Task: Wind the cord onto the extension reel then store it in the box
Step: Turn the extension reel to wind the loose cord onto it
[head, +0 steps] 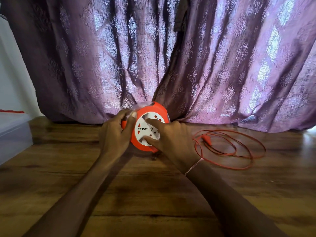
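Note:
A round red extension reel (154,108) with a white socket face stands tilted on its edge on the wooden floor, in front of the curtain. My left hand (115,132) grips its left rim, thumb over the front edge. My right hand (171,139) rests on the white face, with a finger and the thumb pressed into its recesses. The thin red cord (239,151) lies in loose loops on the floor to the right, its red plug (206,139) among them. A clear plastic box (13,134) sits at the left edge.
A purple patterned curtain (188,57) hangs right behind the reel and reaches the floor. A white wall (10,74) stands at the left above the box. Wooden floor (153,194) spreads out in front of me.

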Demonstrator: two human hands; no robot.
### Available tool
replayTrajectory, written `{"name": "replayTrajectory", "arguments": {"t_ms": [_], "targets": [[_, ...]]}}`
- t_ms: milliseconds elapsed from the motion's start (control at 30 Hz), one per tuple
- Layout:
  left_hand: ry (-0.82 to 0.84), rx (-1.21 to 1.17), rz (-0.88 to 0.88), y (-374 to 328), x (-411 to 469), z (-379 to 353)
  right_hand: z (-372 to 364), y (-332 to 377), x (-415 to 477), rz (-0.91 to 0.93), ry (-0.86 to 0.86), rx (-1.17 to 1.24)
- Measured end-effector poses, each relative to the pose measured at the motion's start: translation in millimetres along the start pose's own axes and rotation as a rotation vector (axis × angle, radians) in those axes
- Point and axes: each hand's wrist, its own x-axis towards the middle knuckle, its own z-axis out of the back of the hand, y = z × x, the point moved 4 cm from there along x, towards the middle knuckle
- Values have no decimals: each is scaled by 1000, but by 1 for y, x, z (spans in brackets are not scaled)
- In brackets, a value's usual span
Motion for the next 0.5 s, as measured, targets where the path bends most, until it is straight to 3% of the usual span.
{"name": "replayTrajectory", "arguments": {"t_ms": [100,200,367,433,500], "targets": [[-5,-17,6,0,-1,-1,-5,-4,2,-210,109,111],[-20,-43,-5,-3,-3,-3,-6,-8,1,-392,37,296],[-47,-17,-33,-3,-7,-6,-25,-11,-4,-808,52,800],[-62,-20,-27,-3,-8,-7,-26,-8,-4,-906,96,1057],[-81,-19,-28,-3,-8,-7,-19,-6,-3,-906,131,1152]]}}
